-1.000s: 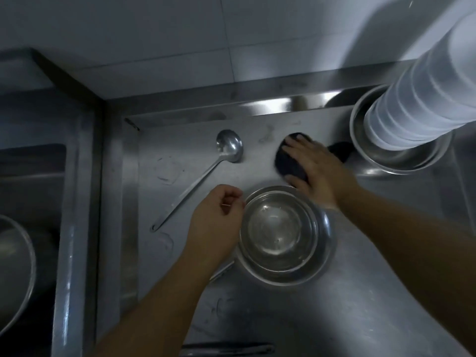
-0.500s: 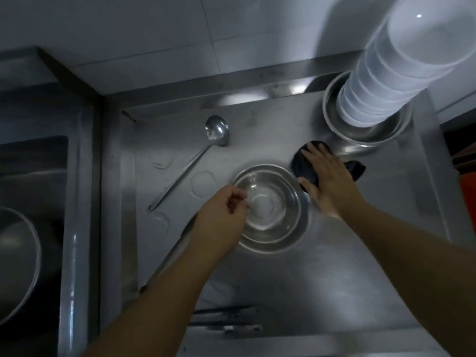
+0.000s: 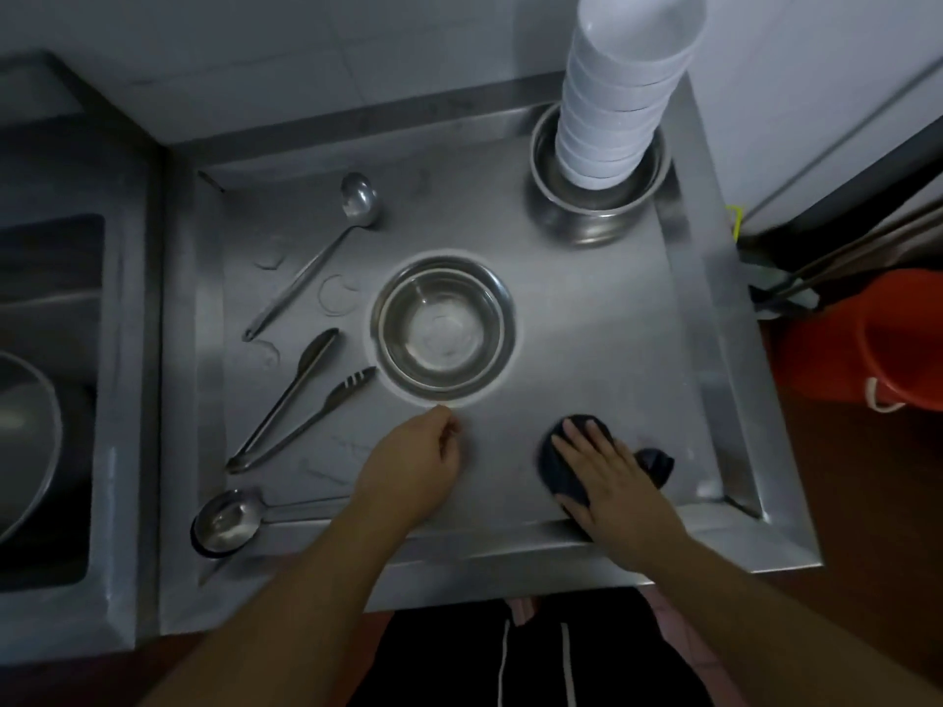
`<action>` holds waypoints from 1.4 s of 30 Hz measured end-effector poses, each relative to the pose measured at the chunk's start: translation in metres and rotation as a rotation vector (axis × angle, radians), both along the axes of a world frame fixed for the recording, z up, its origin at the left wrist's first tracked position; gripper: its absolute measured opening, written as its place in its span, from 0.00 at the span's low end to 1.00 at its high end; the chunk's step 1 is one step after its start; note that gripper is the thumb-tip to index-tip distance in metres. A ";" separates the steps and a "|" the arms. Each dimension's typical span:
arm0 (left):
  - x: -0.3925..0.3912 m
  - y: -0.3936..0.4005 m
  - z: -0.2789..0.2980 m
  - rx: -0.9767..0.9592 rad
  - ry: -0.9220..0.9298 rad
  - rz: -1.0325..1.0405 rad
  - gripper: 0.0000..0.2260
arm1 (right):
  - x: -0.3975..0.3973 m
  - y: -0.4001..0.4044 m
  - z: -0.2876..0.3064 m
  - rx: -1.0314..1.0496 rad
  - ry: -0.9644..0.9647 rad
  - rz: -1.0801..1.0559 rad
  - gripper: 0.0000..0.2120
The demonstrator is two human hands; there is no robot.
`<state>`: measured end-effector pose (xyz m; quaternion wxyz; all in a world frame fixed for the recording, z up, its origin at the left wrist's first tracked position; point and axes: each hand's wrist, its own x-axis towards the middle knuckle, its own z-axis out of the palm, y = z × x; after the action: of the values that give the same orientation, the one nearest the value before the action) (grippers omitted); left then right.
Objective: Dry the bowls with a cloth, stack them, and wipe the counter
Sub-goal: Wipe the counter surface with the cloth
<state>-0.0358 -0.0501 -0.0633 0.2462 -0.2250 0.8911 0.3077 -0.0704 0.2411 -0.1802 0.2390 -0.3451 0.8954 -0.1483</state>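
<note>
The right hand (image 3: 610,469) lies flat, fingers straight, pressing a dark cloth (image 3: 566,469) onto the steel surface (image 3: 602,324) at its near right corner; spreading the palm keeps the cloth flat, which suits wiping. The left hand (image 3: 416,461) hovers just near of the steel bowls (image 3: 443,329), fingers loosely curled and holding nothing, probably kept clear of the wiping path. Those nested bowls sit mid-surface. Far right, a tall stack of white bowls (image 3: 620,89) stands inside another steel bowl (image 3: 587,211), out of the way. On the left lie a ladle (image 3: 326,250), tongs (image 3: 301,400) and a second ladle (image 3: 227,520). The wipe seems underway, with the left side not yet reached.
</note>
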 end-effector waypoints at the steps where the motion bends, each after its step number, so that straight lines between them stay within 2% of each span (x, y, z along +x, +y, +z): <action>1: 0.007 0.003 0.002 -0.017 -0.015 -0.010 0.09 | 0.004 0.007 0.003 0.025 -0.018 0.019 0.33; 7: 0.066 0.009 0.011 -0.063 -0.116 0.018 0.08 | 0.006 0.035 0.027 0.164 -0.084 -0.041 0.34; 11: 0.107 0.004 0.015 -0.071 -0.167 0.137 0.08 | 0.005 0.029 0.050 0.267 -0.074 -0.048 0.36; 14: 0.130 -0.011 0.016 -0.004 -0.222 0.277 0.09 | 0.010 0.002 0.070 0.276 -0.040 -0.075 0.35; 18: 0.150 -0.044 0.014 0.067 -0.262 0.396 0.10 | 0.022 -0.048 0.089 0.190 0.055 -0.040 0.25; 25: 0.180 -0.106 0.004 0.104 -0.268 0.458 0.09 | 0.059 -0.150 0.088 0.277 -0.055 0.031 0.19; 30: 0.194 -0.137 -0.002 0.070 -0.248 0.417 0.04 | 0.081 -0.207 0.084 0.238 -0.062 0.037 0.18; 37: 0.219 -0.171 -0.001 0.032 -0.224 0.296 0.07 | 0.105 -0.287 0.073 0.232 -0.025 0.235 0.12; 42: 0.247 -0.194 0.008 -0.092 -0.211 0.200 0.09 | 0.114 -0.324 0.061 0.304 -0.009 0.308 0.16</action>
<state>0.2110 -0.2444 -0.0556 0.2959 -0.3548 0.8466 0.2643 0.0438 -0.0832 -0.1195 0.3121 -0.4372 0.8431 0.0252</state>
